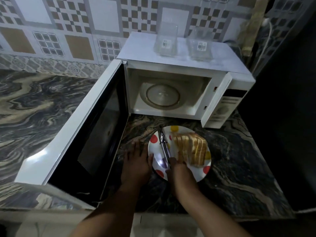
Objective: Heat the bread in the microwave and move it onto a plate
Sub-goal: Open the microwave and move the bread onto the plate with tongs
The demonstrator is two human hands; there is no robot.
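Note:
Several slices of bread point(190, 147) lie fanned on a white plate point(201, 175) with red and yellow dots, on the dark marble counter in front of the microwave point(179, 60). Metal tongs point(163, 142) lie across the plate's left half. My left hand point(136, 161) rests at the plate's left rim, thumb on the edge. My right hand point(179, 173) is over the plate's near side and grips the near end of the tongs, next to the bread. The microwave door point(82, 132) stands wide open to the left. Its glass turntable point(162, 95) holds nothing.
Two clear glass containers point(166, 41) point(200, 44) stand on top of the microwave. The control panel point(225, 106) is on its right side. Patterned tile wall behind; a dark surface rises at the far right. The counter's front edge is just below my forearms.

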